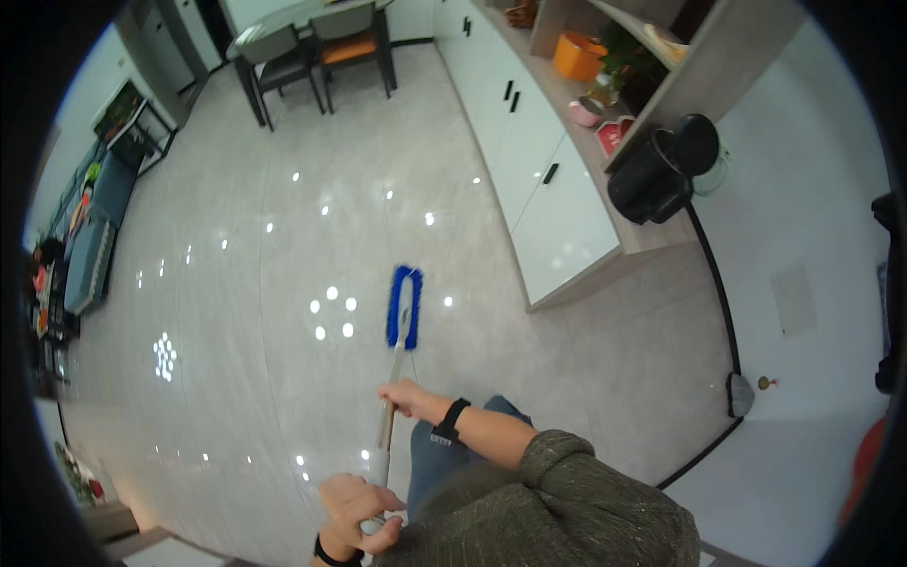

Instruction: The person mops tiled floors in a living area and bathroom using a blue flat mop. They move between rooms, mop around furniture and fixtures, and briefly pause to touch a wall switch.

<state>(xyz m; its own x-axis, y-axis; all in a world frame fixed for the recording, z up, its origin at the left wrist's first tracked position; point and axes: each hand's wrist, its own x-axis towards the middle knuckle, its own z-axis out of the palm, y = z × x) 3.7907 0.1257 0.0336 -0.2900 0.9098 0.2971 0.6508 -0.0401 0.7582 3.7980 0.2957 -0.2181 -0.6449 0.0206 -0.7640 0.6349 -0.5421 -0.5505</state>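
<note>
A flat mop with a fuzzy blue head [416, 300] lies against the glossy grey tile floor in front of me, its pole slanting back toward my body. My left hand [354, 508] is closed round the grey grip at the pole's upper end. Farther down, my right hand [404, 397] wraps round the pole [386, 427]. Both wrists wear dark bands. The mop head's long side points away from me, and its white frame shows in the middle.
White cabinets [567, 227] with a wooden shelf run along the right, a black lidded bin [652, 180] on their near end. A grey door stop [740, 395] sits by the right wall. Chairs [350, 42] and a table stand far ahead; a blue sofa [94, 246] is at left.
</note>
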